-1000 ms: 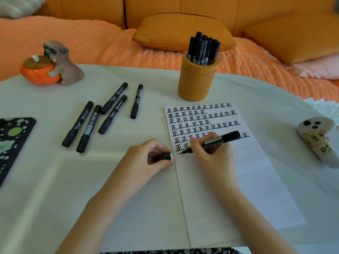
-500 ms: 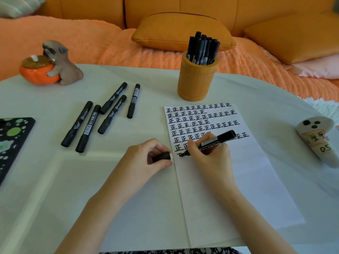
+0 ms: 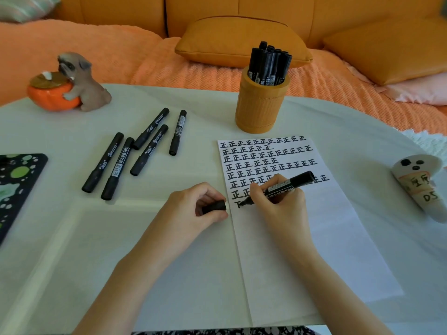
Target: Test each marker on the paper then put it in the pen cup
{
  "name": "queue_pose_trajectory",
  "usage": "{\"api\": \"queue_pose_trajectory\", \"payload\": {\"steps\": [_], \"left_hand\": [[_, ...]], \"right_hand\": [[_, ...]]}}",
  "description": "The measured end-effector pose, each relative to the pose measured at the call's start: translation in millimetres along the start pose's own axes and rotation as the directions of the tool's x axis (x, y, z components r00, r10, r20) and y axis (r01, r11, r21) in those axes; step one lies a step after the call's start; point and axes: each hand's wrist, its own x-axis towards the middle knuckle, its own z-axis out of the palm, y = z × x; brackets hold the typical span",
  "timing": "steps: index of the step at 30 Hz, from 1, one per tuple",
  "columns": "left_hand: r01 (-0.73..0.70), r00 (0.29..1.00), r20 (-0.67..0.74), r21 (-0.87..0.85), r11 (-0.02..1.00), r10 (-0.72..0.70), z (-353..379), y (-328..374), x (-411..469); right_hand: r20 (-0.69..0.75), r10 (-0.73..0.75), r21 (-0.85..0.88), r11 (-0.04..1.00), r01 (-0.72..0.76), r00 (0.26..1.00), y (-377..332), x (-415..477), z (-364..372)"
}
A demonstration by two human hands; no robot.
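My right hand grips an uncapped black marker with its tip on the white paper, at a fresh black stroke by the paper's left edge. Rows of black characters fill the paper's upper part. Just left of the paper, my left hand pinches the marker's black cap and rests on the table. The orange pen cup stands behind the paper with several black markers in it. Several capped black markers lie loose on the table to the left.
A dog figurine hugging an orange pumpkin sits at the back left. A dark spotted pad lies at the left edge. A white ghost-shaped object lies at the right. An orange sofa with cushions runs behind the table.
My right hand has drawn the marker tip down and left to a new line, leaving a fresh stroke. My left hand with the cap has stayed put.
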Motion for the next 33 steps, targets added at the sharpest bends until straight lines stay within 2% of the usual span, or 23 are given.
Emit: {"api": "queue_pose_trajectory", "payload": {"steps": [12, 25, 33], "left_hand": [[-0.005, 1.0, 0.0, 0.01, 1.0, 0.005, -0.3, -0.2, -0.2], [0.001, 1.0, -0.002, 0.015, 1.0, -0.001, 0.4, -0.6, 0.9], [-0.013, 1.0, -0.006, 0.02, 1.0, 0.013, 0.3, 0.4, 0.9]], "right_hand": [[-0.021, -0.051, -0.057, 0.997, 0.05, 0.998, 1.7, 1.0, 0.7], [0.017, -0.002, 0.014, 1.0, 0.002, 1.0, 0.3, -0.4, 2.0], [0.029, -0.033, -0.052, 0.998, 0.035, 0.999, -0.4, -0.8, 2.3]]}}
